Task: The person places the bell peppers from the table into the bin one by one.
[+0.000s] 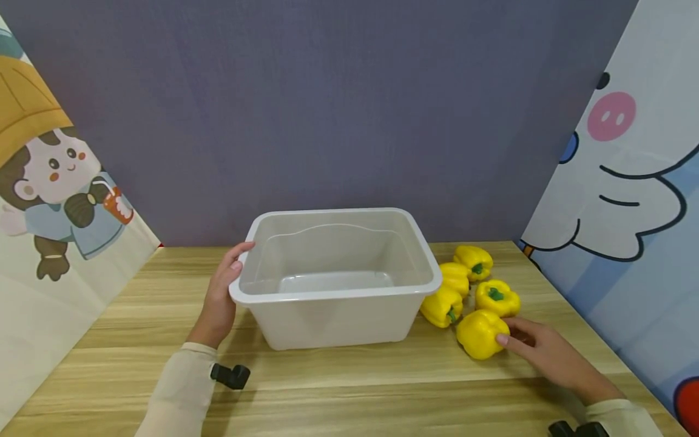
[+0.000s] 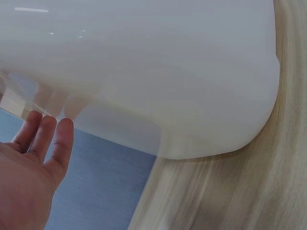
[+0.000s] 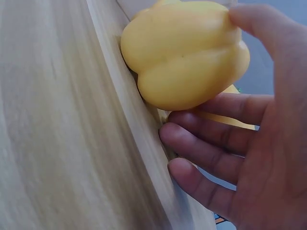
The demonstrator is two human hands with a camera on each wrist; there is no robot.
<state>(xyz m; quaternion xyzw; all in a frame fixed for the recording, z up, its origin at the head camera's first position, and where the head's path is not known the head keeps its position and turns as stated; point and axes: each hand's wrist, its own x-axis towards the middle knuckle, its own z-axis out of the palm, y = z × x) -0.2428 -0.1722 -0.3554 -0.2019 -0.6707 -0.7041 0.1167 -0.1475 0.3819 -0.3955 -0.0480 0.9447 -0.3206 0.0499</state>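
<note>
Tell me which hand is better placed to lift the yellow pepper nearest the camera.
Right, most likely. The right hand has its thumb and fingers at that pepper, while the left hand is at the left end of the bin, which stands between it and the pepper.

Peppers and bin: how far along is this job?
Little looks done: no pepper shows inside the bin. In hand: the left hand touches the bin's rim; the right hand holds the nearest pepper. Seemingly remaining: four other peppers on the table, beside the bin.
</note>
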